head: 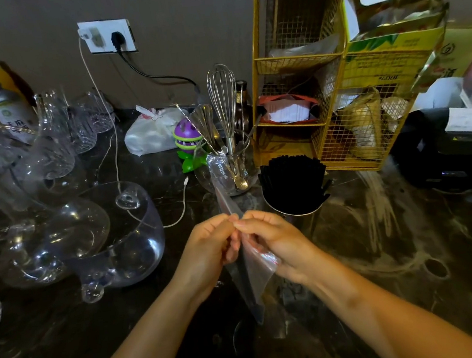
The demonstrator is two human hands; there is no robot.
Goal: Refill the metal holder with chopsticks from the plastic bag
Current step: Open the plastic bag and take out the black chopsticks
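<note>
Pinching plastic bag [258, 275] together: left hand [210, 250], right hand [273, 240]; bag long axis near-upright, top leaning left.

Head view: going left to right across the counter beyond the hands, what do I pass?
In order: clear glass bowl → purple plant toy → glass jar of utensils → metal holder packed with black chopsticks → black receipt printer.
</note>
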